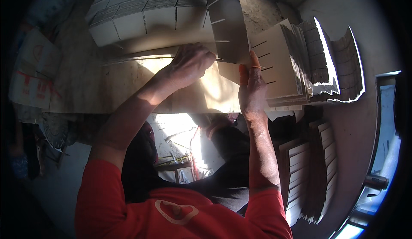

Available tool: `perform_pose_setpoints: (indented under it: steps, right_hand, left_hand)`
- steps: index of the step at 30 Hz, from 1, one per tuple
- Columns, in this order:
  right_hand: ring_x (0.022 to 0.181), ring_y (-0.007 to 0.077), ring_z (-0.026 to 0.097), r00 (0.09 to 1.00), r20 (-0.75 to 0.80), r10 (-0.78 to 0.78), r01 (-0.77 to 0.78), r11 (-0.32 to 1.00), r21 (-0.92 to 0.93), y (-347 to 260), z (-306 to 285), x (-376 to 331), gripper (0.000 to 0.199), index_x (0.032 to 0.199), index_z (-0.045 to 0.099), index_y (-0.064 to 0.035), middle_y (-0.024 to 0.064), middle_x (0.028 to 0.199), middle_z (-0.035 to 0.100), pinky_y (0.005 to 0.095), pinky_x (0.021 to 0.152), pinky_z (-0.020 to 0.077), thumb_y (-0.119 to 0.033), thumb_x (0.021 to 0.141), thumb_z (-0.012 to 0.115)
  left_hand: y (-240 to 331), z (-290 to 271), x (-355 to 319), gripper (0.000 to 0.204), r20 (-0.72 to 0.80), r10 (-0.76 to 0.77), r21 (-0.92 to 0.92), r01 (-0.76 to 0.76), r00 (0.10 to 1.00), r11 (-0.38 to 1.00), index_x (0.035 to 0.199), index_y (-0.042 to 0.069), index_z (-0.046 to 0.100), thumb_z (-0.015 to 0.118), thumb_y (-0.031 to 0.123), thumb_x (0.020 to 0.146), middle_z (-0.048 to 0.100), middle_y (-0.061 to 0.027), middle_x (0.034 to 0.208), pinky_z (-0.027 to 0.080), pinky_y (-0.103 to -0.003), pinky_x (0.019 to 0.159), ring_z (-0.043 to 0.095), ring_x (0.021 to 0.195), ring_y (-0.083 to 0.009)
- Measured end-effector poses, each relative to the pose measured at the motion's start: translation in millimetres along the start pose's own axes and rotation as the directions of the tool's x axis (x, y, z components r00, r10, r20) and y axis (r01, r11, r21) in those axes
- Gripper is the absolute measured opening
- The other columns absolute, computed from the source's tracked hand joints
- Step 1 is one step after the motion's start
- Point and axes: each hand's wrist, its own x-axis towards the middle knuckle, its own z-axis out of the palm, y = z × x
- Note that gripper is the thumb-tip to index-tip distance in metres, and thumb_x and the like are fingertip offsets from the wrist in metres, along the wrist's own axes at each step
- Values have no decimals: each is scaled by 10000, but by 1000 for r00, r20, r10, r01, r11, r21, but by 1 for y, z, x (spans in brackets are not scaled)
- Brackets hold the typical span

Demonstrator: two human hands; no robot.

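Observation:
My right hand [252, 84] grips the lower right corner of a slotted cardboard sheet [229, 22], thumb and fingers on its edge. The sheet stands upright, tilted, with several short slots along its left side. Close to its lowest slot, my left hand [193, 63] is closed with the fingers pinched together. A thin cardboard strip [141, 59], seen nearly edge-on, runs leftward from that hand. The fingers hide where strip and sheet meet, so I cannot tell whether they are joined.
Assembled cardboard dividers [146, 20] are stacked at the back of the wooden table [86, 93]. At right stand a pile of slotted sheets [279, 63] and folded dividers [319, 54] against the wall. More cardboard pieces [298, 179] lie below. A printed sack [36, 67] is at far left.

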Motion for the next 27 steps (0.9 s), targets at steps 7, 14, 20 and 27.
perform_pose_setpoints:
  steps: [7, 14, 20, 27]
  right_hand:
    - [1019, 364, 629, 938, 230, 260, -265, 964, -11, -5, 4, -4, 502, 1398, 375, -81, 246, 1152, 605, 394, 806, 515, -27, 928, 542]
    - [925, 381, 658, 898, 287, 334, -265, 930, -254, -21, -4, -1, 611, 1463, 270, -126, 222, 1056, 651, 444, 735, 530, -31, 921, 537]
    - [912, 377, 649, 972, 204, 120, -120, 993, -14, -14, 12, -16, 773, 1517, 97, -154, 251, 1117, 611, 415, 744, 540, 73, 864, 444]
    - [1242, 294, 504, 993, 72, 95, -107, 973, 203, -2, 17, -17, 718, 1514, 49, -123, 210, 1413, 434, 376, 1013, 431, 37, 945, 458]
  left_hand:
    - [17, -6, -4, 83, -67, 57, -45, -60, 996, 997, 764, 18, 588, 592, 8, 682, 597, -104, 732, 483, -367, 641, 592, 738, -253]
    - [28, -15, -21, 167, -115, 96, -101, -107, 989, 989, 842, 1, 584, 593, -22, 677, 567, -90, 754, 474, -367, 648, 564, 729, -253]
    - [25, -23, -28, 107, -25, 70, -162, -73, 997, 984, 816, 10, 581, 617, -2, 717, 566, -95, 757, 479, -372, 663, 576, 745, -258]
    - [-11, -63, 10, 316, 212, -150, -73, 169, 966, 983, 834, 15, 583, 769, 239, 711, 616, -108, 796, 478, -403, 730, 592, 819, -286]
